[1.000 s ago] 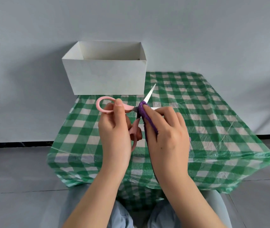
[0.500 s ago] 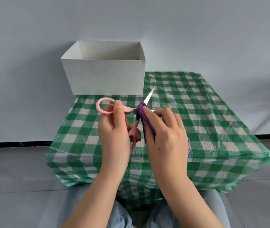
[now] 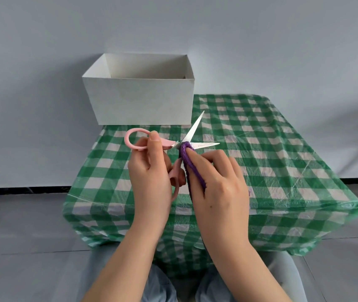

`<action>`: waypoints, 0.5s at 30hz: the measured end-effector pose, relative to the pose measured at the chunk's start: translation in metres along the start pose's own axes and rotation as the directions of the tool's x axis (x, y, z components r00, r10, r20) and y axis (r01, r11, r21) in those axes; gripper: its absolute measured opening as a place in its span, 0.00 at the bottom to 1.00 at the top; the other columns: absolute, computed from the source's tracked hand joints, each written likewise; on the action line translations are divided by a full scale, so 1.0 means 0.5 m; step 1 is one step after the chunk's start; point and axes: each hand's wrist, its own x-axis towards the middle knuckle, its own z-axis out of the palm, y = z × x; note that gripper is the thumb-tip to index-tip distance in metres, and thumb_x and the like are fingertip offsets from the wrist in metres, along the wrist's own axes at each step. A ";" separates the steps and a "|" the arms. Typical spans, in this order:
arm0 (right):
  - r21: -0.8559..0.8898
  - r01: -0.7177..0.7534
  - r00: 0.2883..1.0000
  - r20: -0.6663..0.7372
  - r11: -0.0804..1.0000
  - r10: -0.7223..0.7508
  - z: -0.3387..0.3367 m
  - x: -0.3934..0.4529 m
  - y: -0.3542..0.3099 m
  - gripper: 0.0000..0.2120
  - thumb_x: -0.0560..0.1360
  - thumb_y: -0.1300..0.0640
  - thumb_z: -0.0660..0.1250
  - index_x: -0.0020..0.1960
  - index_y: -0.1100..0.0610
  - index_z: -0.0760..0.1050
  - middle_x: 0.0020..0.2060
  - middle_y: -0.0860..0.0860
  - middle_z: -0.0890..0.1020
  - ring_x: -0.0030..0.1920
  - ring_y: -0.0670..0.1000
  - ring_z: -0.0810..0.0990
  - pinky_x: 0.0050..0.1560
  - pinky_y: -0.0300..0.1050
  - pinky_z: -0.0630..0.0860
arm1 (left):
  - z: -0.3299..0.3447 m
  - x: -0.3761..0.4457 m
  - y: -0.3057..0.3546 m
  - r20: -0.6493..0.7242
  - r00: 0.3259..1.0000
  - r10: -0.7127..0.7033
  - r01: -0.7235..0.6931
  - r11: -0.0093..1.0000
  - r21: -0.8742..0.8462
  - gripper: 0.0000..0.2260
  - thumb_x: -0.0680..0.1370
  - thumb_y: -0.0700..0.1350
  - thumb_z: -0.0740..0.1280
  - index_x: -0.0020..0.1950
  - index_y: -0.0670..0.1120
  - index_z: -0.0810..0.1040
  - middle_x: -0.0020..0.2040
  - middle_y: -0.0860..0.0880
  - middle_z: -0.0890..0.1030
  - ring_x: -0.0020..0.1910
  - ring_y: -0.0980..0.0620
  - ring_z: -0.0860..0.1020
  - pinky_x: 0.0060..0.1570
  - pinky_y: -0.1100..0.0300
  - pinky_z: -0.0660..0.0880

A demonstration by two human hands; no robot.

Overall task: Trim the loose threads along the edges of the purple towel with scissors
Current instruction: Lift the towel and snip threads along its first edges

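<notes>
Held purple towel (image 3: 192,165) above near edge of checked table (image 3: 282,153), folded over right hand (image 3: 219,188), fingers curled and clamped on it. Gripped pink scissors (image 3: 173,149) in left hand (image 3: 149,179), fingers through the handles; blades spread apart, folded edge sitting at the pivot. Judged towel soft, light, floppy: best pinched taut just beside the cut. White box (image 3: 139,99) at far left stood open; no contents visible.

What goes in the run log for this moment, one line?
left hand: holds pink scissors, blades open | right hand: pinches purple towel edge between blades | white box: behind
</notes>
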 end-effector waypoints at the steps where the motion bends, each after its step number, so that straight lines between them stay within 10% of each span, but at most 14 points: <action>1: 0.004 0.003 1.000 0.004 1.000 -0.003 -0.001 -0.003 0.000 0.12 0.76 0.62 0.67 0.58 0.56 0.81 0.43 0.49 0.79 0.40 0.53 0.74 0.38 0.49 0.73 | 0.000 0.001 0.000 -0.001 1.000 0.001 -0.001 1.000 0.005 0.16 0.82 0.50 0.57 0.39 0.42 0.67 0.25 0.53 0.61 0.23 0.55 0.61 0.22 0.63 0.65; 15: 0.022 0.056 0.998 0.013 0.998 -0.056 0.000 -0.019 0.011 0.12 0.77 0.62 0.66 0.59 0.57 0.81 0.44 0.51 0.79 0.39 0.54 0.74 0.36 0.51 0.73 | -0.009 0.004 -0.014 0.026 0.999 -0.029 0.029 1.000 0.006 0.16 0.82 0.51 0.57 0.37 0.44 0.68 0.25 0.52 0.62 0.25 0.48 0.60 0.24 0.56 0.63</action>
